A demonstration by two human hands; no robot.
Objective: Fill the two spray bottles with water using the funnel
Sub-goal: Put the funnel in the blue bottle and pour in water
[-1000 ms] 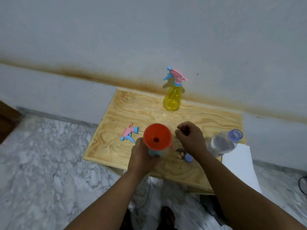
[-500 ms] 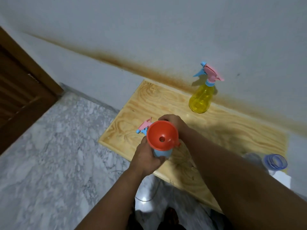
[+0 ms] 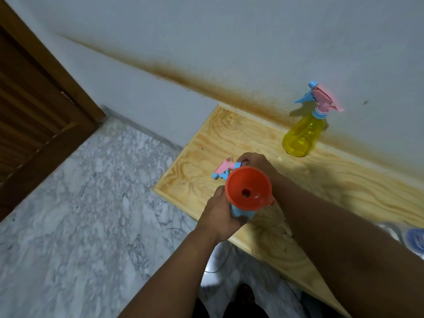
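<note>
1. The left hand [image 3: 220, 214] grips a blue bottle [image 3: 241, 212] near the front left corner of the wooden tabletop [image 3: 344, 180]; its fingers are curled round the bottle's body, which is mostly hidden by the hand and by what sits on top.
2. An orange funnel [image 3: 249, 189] sits upright in the mouth of the blue bottle, its wide rim facing up and the dark hole at its bottom showing. A small tab sticks out from its rim on the right.
3. The right hand [image 3: 254, 160] reaches across behind the funnel to a loose pink and blue spray head [image 3: 226, 169] that lies on the tabletop just left of the funnel. Its fingers are curled at the screw end of the spray head and touch it; whether they pinch it firmly cannot be told, since the funnel's rim covers part of the contact.
4. A yellow spray bottle [image 3: 302, 134] stands upright at the back of the tabletop against the wall, well apart from both hands, with its own pink and blue spray head screwed on.
5. At the right edge of the view a clear plastic bottle [image 3: 413, 237] with a blue neck is partly visible and blurred.
6. A grey marbled floor [image 3: 80, 214] lies to the left, and a brown wooden door [image 3: 34, 111] stands at the far left.
</note>
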